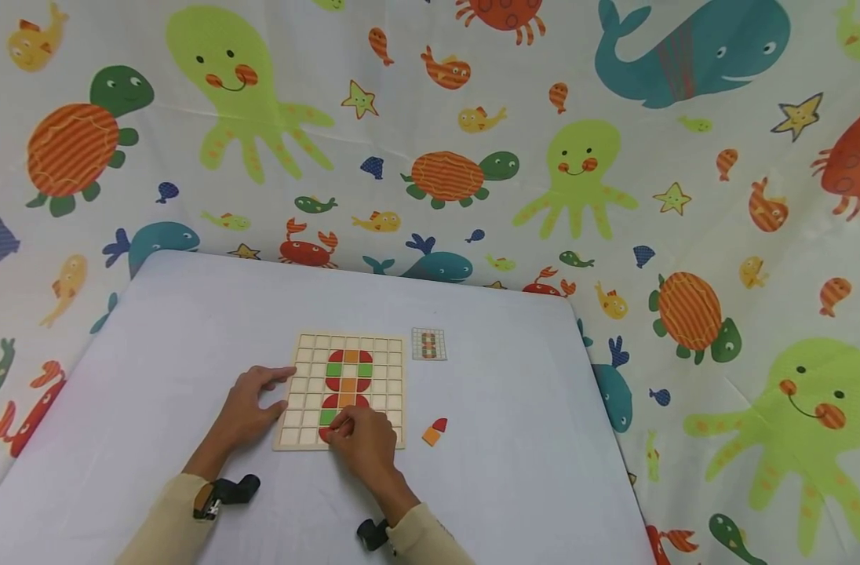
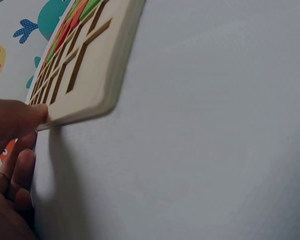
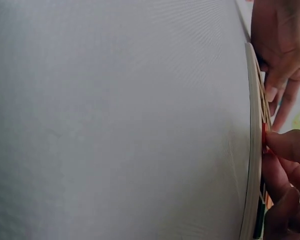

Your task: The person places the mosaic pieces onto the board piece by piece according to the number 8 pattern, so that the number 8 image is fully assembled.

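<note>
A square wooden grid board [image 1: 300, 421] lies on the table, with red, orange and green tiles forming a figure down its middle columns. My left hand [image 1: 244, 404] is at the board's left edge, thumb and index finger touching it. In the left wrist view the thumb [image 2: 20, 119] presses near the board's corner. My right hand [image 1: 369, 441] is over the lower part of the board, its fingertips pinching a rounded red tile [image 1: 324, 434] at the lower left of the figure. In the right wrist view this red tile [image 3: 264, 134] sits at the slots. The right hand covers some cells.
Right of the board lie a loose orange tile [image 1: 431, 436] and a loose red tile [image 1: 440, 424], touching. A small pattern card [image 1: 429, 344] lies beside the board's upper right corner. A white cloth covers the table [image 1: 515, 471]; a sea-animal curtain [image 1: 373, 259] hangs behind.
</note>
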A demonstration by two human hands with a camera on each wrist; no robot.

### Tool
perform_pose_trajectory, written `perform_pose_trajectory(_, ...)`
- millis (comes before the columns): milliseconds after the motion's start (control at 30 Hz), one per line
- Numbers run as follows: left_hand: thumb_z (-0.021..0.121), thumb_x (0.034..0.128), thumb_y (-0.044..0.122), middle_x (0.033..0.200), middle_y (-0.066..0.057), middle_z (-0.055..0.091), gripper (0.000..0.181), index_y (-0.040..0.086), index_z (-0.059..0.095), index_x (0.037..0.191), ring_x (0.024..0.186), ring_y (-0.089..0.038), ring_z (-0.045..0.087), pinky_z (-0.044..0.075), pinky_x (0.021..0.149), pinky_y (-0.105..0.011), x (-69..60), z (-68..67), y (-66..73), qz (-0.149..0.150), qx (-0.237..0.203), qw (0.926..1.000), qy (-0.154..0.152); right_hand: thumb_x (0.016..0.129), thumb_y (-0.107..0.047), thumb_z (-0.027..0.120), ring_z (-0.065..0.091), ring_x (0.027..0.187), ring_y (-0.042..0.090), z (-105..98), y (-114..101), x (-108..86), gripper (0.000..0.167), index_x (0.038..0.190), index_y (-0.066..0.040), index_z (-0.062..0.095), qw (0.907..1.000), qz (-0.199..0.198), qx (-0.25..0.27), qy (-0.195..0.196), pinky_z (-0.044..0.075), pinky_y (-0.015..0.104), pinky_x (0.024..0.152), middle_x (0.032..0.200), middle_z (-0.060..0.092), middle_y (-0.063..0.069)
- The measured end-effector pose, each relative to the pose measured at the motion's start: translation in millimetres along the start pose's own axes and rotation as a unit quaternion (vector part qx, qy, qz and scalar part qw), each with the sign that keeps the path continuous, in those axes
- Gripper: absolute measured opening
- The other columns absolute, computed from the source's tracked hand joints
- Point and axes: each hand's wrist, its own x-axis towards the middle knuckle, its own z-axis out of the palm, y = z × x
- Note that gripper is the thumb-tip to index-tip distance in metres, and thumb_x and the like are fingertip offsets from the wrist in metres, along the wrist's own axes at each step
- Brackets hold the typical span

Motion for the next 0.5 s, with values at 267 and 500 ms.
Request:
perform_pose_trajectory(267, 0.077, 0.0890, 0.000, 0.130, -0.019, 0.064, 0.060, 0.006, 0.061, 0.147, 0.114, -0.033, 0.055, 0.044, 0.097, -0.051, -0.1, 1.3, 0.2, -0.006, 0.005, 1.0000, 0.002, 0.085, -0.024, 0.088, 0.052, 0.069, -0.005, -1.8, 4.6, -2.5, 0.012, 0.092, -0.025, 0.079, 0.9998, -0.001, 0.018, -0.003, 0.040, 0.020, 0.060, 0.067, 0.063, -0.019)
perform_pose_trajectory(500, 0.076, 0.0888, 0.000, 0.129, -0.019, 0.062, 0.059, 0.006, 0.062, 0.146, 0.112, -0.032, 0.055, 0.043, 0.094, -0.049, 0.2, 0.5, 1.7, 0.000, 0.005, 1.0000, 0.007, 0.083, -0.019, 0.091, 0.056, 0.070, -0.002, -19.9, 21.0, -0.6, 0.018, 0.096, -0.024, 0.080, 0.9944, -0.001, 0.098, 0.038, 0.043, 0.020, 0.060, 0.073, 0.070, -0.014)
